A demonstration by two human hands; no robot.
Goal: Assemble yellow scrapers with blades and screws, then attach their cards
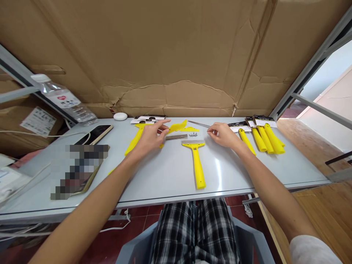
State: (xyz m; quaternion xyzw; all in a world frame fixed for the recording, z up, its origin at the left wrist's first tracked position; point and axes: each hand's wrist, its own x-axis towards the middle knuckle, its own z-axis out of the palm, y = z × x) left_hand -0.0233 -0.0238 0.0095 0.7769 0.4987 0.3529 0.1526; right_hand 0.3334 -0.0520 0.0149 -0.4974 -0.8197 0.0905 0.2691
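Note:
My left hand [154,135] pinches a yellow plastic strip [178,126], perhaps a blade guard, raised above the table. Just below it lies a flat metal blade [176,137]. A scraper with a yellow handle [198,167] rests in front of me, its metal edge pointing away. My right hand [222,134] has thumb and fingers together at the near end of a thin metal strip [198,124]; the exact contact is hard to make out. Behind the scraper sits another flat yellow piece [189,129]. A yellow scraper [134,141] is partly hidden by my left hand.
Several yellow-handled scrapers [265,139] with black and white cards lie at the right. Other cards [148,119] are at the back left. A phone [96,134], a white oval case [120,116] and a leaning plastic bottle [67,101] stand left. Cardboard [176,55] walls the back.

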